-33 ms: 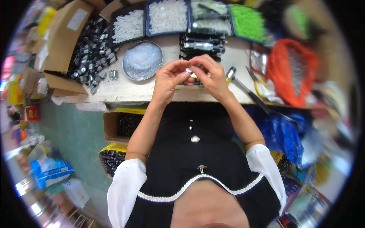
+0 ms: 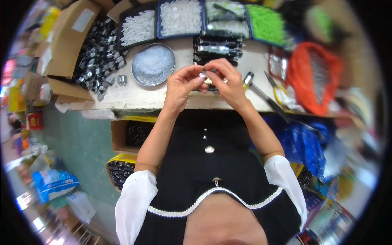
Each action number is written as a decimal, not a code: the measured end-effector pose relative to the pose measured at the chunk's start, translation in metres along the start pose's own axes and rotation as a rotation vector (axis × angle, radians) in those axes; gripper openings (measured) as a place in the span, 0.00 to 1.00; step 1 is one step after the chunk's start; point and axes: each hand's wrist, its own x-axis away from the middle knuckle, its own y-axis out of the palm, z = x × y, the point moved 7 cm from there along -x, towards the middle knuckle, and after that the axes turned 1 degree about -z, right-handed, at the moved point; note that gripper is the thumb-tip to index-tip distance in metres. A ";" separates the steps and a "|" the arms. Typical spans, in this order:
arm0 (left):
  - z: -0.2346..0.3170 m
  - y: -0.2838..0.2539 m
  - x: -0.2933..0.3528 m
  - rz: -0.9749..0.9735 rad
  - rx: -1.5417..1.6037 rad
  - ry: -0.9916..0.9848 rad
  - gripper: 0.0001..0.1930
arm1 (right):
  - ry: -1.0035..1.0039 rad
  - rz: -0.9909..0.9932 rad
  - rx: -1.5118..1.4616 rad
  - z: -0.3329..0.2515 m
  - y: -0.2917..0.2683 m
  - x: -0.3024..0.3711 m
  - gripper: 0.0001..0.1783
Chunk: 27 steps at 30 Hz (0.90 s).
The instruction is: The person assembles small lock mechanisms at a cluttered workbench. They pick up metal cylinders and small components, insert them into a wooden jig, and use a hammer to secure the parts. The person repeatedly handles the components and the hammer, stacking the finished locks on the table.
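Over the front edge of the workbench, my left hand (image 2: 179, 87) and my right hand (image 2: 229, 84) meet, fingertips almost touching. Both hands are closed in a pinch around a small white piece (image 2: 202, 75); its exact kind is too small to make out. My fingers hide part of it. Just beyond them lies a stack of black and silver tube-shaped parts (image 2: 217, 50). To the left of my left hand sits a round metal dish (image 2: 174, 65) of small clear pieces, with two short silver cylinders (image 2: 121, 80) beside it.
Trays of white sticks (image 2: 139, 28), white pieces (image 2: 180, 18) and green pieces (image 2: 265, 24) line the back. At left, black and silver caps (image 2: 100, 57) spill near a cardboard box (image 2: 67, 41). A hammer (image 2: 265, 96), yellow-handled scissors (image 2: 279, 93) and a red bag (image 2: 300, 77) lie right.
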 end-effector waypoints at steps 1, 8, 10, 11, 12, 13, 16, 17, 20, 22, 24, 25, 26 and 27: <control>-0.001 0.000 0.001 0.000 0.023 0.005 0.12 | -0.026 0.054 0.012 -0.002 -0.002 0.001 0.06; -0.012 0.000 0.008 0.028 0.130 -0.019 0.10 | -0.087 0.018 0.030 0.001 0.007 0.009 0.06; -0.013 -0.001 0.009 0.032 0.119 -0.013 0.10 | -0.109 0.024 0.033 0.000 0.009 0.008 0.06; -0.014 -0.001 0.010 0.034 0.103 -0.007 0.10 | -0.100 0.025 0.040 0.002 0.010 0.009 0.06; -0.014 -0.001 0.010 0.036 0.087 -0.001 0.10 | -0.091 0.026 0.046 0.006 0.013 0.010 0.06; -0.014 -0.002 0.010 0.044 0.042 0.000 0.10 | -0.082 0.026 0.052 0.009 0.014 0.010 0.06; -0.011 -0.008 0.013 0.096 -0.133 0.017 0.11 | -0.151 -0.024 0.226 0.010 0.016 0.013 0.05; -0.006 -0.013 0.014 0.124 -0.219 0.030 0.11 | -0.161 -0.050 0.313 0.011 0.017 0.016 0.05; 0.000 -0.030 0.015 0.179 -0.398 0.067 0.11 | -0.187 -0.113 0.522 0.015 0.022 0.025 0.07; -0.002 -0.036 0.015 0.164 -0.486 0.107 0.10 | -0.196 -0.129 0.597 0.023 0.027 0.031 0.07; -0.004 -0.039 0.016 0.178 -0.557 0.089 0.09 | -0.200 -0.140 0.632 0.024 0.031 0.030 0.07; -0.007 -0.041 0.015 0.177 -0.592 0.098 0.09 | -0.201 -0.145 0.650 0.025 0.032 0.029 0.07; -0.009 -0.041 0.014 0.175 -0.627 0.108 0.09 | -0.211 -0.152 0.664 0.027 0.035 0.029 0.07; -0.009 -0.041 0.014 0.176 -0.645 0.107 0.10 | -0.222 -0.158 0.678 0.030 0.037 0.029 0.07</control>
